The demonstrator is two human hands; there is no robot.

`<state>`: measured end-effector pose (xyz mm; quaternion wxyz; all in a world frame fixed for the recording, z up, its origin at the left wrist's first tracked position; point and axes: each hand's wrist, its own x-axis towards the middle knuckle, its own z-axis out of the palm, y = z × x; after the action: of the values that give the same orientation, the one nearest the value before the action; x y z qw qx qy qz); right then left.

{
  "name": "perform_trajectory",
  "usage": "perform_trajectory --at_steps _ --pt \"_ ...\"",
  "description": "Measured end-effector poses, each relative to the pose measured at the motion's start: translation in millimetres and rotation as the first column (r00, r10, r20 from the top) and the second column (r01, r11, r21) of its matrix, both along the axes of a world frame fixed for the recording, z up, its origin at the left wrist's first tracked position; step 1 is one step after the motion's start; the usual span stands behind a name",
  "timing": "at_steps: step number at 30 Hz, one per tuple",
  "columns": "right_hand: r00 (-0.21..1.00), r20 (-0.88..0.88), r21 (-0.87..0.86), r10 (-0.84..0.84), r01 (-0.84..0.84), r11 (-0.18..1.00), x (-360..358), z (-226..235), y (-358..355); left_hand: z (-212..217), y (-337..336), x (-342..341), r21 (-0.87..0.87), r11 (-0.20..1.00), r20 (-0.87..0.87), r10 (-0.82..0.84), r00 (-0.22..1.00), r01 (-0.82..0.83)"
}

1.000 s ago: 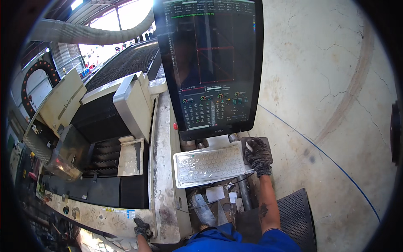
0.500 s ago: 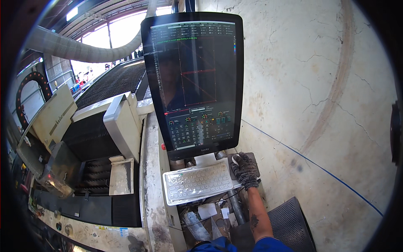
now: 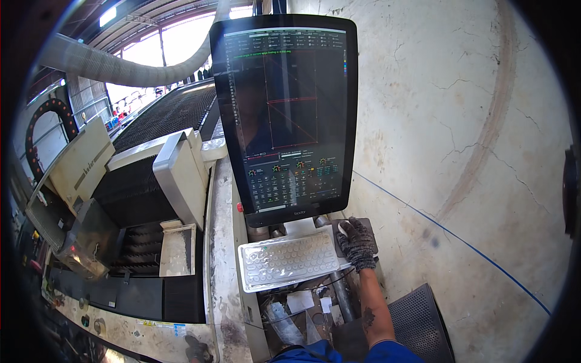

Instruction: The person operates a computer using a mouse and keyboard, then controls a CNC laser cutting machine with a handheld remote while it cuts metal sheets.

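The right hand (image 3: pixel 357 244), in a dark knitted work glove, is curled over a white mouse (image 3: pixel 343 228), fingers draped around it, on a dark mouse pad (image 3: pixel 373 240) right of centre. The left hand (image 3: pixel 198 349), also gloved, is at the lower edge, on the cream front ledge of a large machine (image 3: pixel 136 331); it is dim and partly cut off, so whether its fingers are open or closed cannot be told. Just left of the mouse pad lies a white keyboard (image 3: pixel 289 261) with round keys under a shiny clear cover. Above it stands a tall black monitor (image 3: pixel 290 121), its dark screen showing thin red lines forming a rectangle, with rows of small icons above and below. A red button (image 3: pixel 239 207) sits beside the monitor's lower left corner. Below the keyboard are pale scraps (image 3: pixel 299 301) on a cluttered shelf. On the right, a blue line (image 3: pixel 454 232) crosses the cracked concrete floor (image 3: pixel 423 91), and a black perforated panel (image 3: pixel 422 320) is near the right forearm. A ribbed grey duct (image 3: pixel 121 65) curves across the upper left.
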<state>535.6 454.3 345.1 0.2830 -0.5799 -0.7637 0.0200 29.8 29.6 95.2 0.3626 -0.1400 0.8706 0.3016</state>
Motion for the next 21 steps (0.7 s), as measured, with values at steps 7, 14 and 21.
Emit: perform_trajectory --at_steps 7,14,21 --pt "1.0 -0.012 0.028 -0.015 0.015 0.999 2 7 -7 -28 -18 -17 0.029 0.996 -0.001 0.086 0.996 -0.086" --pt "1.0 -0.015 0.028 0.019 -0.018 0.999 -2 0 1 -19 -21 -12 -0.01 0.999 -0.004 0.037 0.999 -0.037" --pt "1.0 -0.006 0.005 0.012 -0.012 1.0 -1 2 2 -27 -28 -27 -0.018 0.996 0.038 -0.091 0.995 0.092"
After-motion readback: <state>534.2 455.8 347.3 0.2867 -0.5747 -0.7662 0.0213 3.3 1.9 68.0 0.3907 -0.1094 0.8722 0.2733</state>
